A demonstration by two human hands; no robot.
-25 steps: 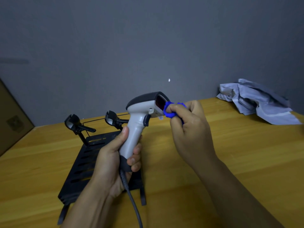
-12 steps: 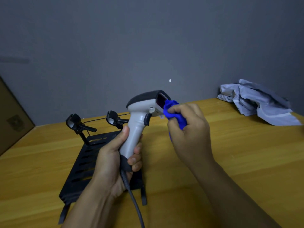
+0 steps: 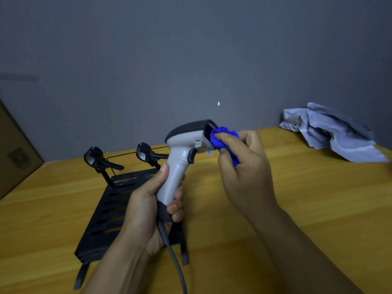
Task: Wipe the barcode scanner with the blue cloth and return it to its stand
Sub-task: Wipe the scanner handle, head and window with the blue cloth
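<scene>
So from the head cam, we've got the scanner point(image 3: 186, 149) up off the table point(image 3: 307, 209), roughly mid-scene, standing nearly upright with its head pointing right. Our left hand point(image 3: 148, 211) is wrapped round the grey handle, thumb up the near-left side, fingers curled across the front near the dark base where the cable point(image 3: 174, 257) drops out toward the near edge.

Our right hand point(image 3: 244, 166) is clenched round the bunched-up cloth point(image 3: 222, 136), thumb and fingers pinching it. The blue wad is pressed right against the scanner's window on the right end of the head, so they're touching. Some of the cloth pokes down between the fingers; the rest is hidden in the palm.

The stand point(image 3: 110, 213) sits on the table behind and left of the left hand, a black slotted plate tilted up at the far end, with thin legs at the near side. Two black cradles point(image 3: 95, 160) stick up at its far edge, one left, one just behind the scanner's handle. Both look vacant.

Far right on the table, against the grey wall point(image 3: 191, 49), there's a crumpled grey bag point(image 3: 331, 132), well apart from the hands. A brown panel point(image 3: 14, 151) edges in at far left.
</scene>
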